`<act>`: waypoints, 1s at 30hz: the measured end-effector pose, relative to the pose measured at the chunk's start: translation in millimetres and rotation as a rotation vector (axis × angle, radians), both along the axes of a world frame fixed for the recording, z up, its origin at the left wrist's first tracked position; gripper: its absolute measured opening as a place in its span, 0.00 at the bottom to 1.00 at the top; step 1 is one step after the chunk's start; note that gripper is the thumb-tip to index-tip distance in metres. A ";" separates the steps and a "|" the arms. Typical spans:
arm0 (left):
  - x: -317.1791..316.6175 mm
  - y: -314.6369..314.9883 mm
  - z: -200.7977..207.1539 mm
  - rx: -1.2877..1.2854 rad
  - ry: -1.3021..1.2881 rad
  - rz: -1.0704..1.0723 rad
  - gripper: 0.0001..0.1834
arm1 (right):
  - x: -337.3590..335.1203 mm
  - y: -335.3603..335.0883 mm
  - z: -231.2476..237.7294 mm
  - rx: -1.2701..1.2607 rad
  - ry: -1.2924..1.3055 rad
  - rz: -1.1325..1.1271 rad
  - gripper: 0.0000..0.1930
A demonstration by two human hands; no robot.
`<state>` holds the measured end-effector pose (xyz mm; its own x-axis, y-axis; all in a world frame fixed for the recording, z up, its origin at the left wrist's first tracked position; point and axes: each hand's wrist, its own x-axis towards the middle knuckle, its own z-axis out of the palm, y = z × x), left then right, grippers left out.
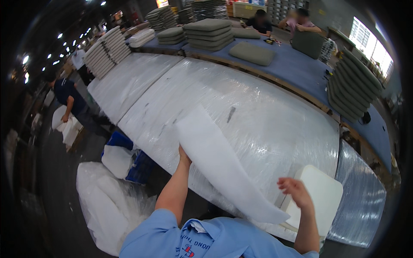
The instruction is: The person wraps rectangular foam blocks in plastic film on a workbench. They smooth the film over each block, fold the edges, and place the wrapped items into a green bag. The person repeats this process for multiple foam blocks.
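Observation:
A long, soft white strip of padding slants across the plastic-wrapped table in front of me. My left hand is closed on its left edge near the far end; the fingers are partly hidden by the strip. The strip's near end reaches down toward a white foam cushion with rounded corners, lying at the table's near right. Above the left side of that cushion is my right hand, holding nothing, with its fingers loosely bent and apart.
Beyond the wrapped table runs a blue-topped table with stacked grey-green cushions. Another tall stack stands at the right. A blue crate and a plastic bag of white material sit at left. Several people work nearby.

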<state>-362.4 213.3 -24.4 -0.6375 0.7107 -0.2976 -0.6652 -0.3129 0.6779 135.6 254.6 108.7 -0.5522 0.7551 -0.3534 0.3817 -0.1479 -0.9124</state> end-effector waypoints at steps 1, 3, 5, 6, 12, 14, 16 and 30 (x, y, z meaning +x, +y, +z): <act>2.6 3.8 2.1 -0.004 -0.035 0.008 0.28 | -15.3 11.8 27.0 -0.075 0.139 -0.022 0.29; -1.4 1.7 4.8 0.007 -0.042 0.016 0.28 | -73.0 19.1 78.9 -0.048 0.148 0.094 0.31; -2.8 9.8 5.2 0.070 -0.022 -0.025 0.28 | -123.4 13.2 111.8 0.148 -0.021 0.268 0.31; -4.3 12.1 5.7 0.040 -0.010 -0.016 0.28 | -145.8 9.0 121.9 0.230 -0.110 0.361 0.31; -6.4 26.6 8.7 -0.007 0.028 -0.005 0.30 | -222.4 8.1 121.8 0.420 -0.580 0.666 0.24; -0.5 27.2 5.8 -0.004 0.075 0.042 0.30 | -221.5 7.0 119.4 0.314 -0.265 0.486 0.20; -2.2 27.2 3.3 0.034 0.015 0.042 0.32 | -222.3 4.6 114.7 0.263 -0.064 0.383 0.16; -18.1 4.1 -10.3 -0.031 0.102 -0.039 0.34 | -216.4 46.3 -19.1 -0.706 0.633 -0.180 0.22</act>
